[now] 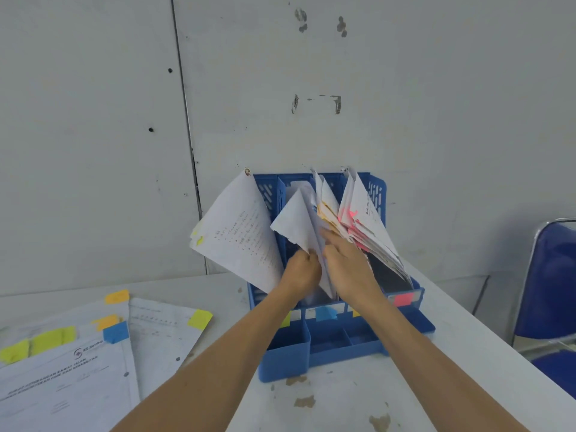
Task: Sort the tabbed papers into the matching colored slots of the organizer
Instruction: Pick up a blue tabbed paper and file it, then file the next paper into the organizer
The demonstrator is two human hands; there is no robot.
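As left hand (304,272) grips sheet (296,226) | sheet stands above grip | in organizer (290,353)

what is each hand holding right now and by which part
The left hand grips the white paper sheet by its lower edge. The right hand holds nothing; its straight fingers press against the neighbouring tabbed papers.

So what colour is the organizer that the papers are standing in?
The organizer is blue, which shows best in the head view.

Scuffed pale panel wall (405,88) behind a chipped white table (343,410), blue metal-framed chair (551,291) at right.
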